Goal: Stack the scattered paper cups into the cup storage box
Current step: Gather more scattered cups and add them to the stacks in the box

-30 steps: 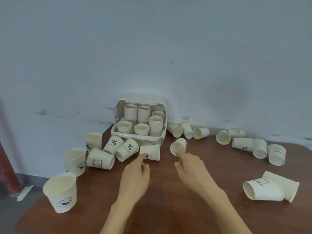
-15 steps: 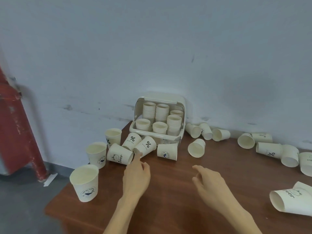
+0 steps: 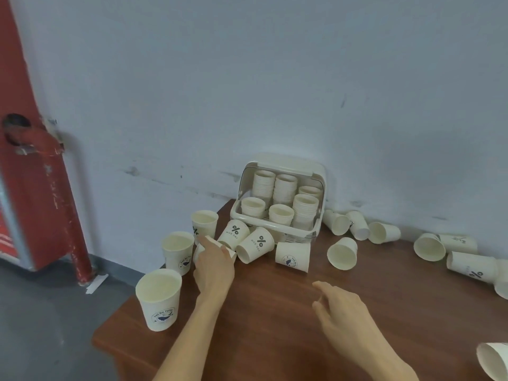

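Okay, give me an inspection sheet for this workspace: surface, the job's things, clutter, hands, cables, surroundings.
Surface: brown wooden table set against the wall; its left corner is in view.
Job's things: open storage box at the back of the table holds several cup stacks. Loose paper cups lie around it: three upright cups at the left, two percent-sign cups tipped over in front of the box, more tipped cups along the wall at the right.
Clutter: nothing seen.
Hands: left hand grips a lying cup beside the percent-sign cups; right hand hovers over the table, fingers relaxed, holding nothing.
Cables: nothing seen.
Surroundings: pale blue wall, red pipe, grey floor.
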{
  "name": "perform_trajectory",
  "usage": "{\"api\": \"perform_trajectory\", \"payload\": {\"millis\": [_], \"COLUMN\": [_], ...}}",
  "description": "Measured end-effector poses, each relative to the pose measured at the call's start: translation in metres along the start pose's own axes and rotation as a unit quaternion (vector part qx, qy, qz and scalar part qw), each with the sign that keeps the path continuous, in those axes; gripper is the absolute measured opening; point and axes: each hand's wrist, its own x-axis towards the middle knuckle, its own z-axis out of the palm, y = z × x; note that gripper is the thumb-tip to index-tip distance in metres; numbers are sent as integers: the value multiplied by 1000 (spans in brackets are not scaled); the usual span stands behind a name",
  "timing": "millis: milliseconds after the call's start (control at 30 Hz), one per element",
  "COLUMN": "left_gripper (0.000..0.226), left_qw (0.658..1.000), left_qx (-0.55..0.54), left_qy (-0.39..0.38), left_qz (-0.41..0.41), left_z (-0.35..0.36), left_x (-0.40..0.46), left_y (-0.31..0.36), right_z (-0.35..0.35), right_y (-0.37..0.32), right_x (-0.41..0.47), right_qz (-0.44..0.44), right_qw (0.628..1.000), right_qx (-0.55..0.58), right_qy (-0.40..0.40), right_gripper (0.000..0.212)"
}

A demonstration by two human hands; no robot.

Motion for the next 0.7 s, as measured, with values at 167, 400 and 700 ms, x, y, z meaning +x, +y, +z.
{"api": "perform_trajectory", "payload": {"millis": [167, 400, 700], "left_gripper": [77, 56, 24], "left_qw": [999, 998, 997], "left_qx": [4, -10, 17], "left_qy": [-29, -58, -44], "left_qz": [-30, -30, 53], "left_z": [3, 2, 8], "left_x": [9, 10, -20], "left_y": [-8, -13, -11], "right_z": [5, 10, 20], "right_y": [-11, -19, -20], "right_x": [8, 14, 14], "right_qz": [-8, -12, 1], "right_qw": [1000, 1000, 1000], "right_qx": [-7, -12, -8], "right_qy": [-1, -10, -28], "right_gripper": [37, 38, 37]}}
